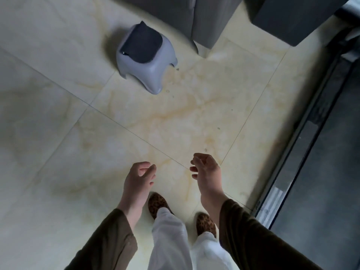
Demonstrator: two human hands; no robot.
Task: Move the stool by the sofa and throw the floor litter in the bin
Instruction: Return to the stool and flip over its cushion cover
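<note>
Right, both of your hands are empty: left hand [139, 177] and right hand [204, 168] hang loose in front of you, fingers half curled, nothing in either. You're standing well back from the target.

The grey plastic stool [145, 59] with the dark seat pad is upright on the tile, just beside the corner of the grey sofa [194, 18], not touching it as far as I can tell. Small litter specks [168, 91] lie on the floor right by the stool's near legs, with a few more scattered toward you. No bin in view.

Risks from here, my read:
- The specks are tiny and pale against the marbled tile. Easy to miss some, especially any under the stool.
- Dragging the stool would likely push the bits around or under the sofa. Lift it clear instead.
- The stool looks light and splay-legged; a one-handed grab at an edge could tip it.
- Glossy tile [194, 117] plus leopard-print slippers [157, 203]: slip risk when you bend down.
- The sliding-door track [303, 152] runs along your right; a trip point if you step sideways.

Room: polished cream tile with yellow veining, thin grout lines, dim light, dark ottoman-like block [292, 18] beside the sofa.
</note>
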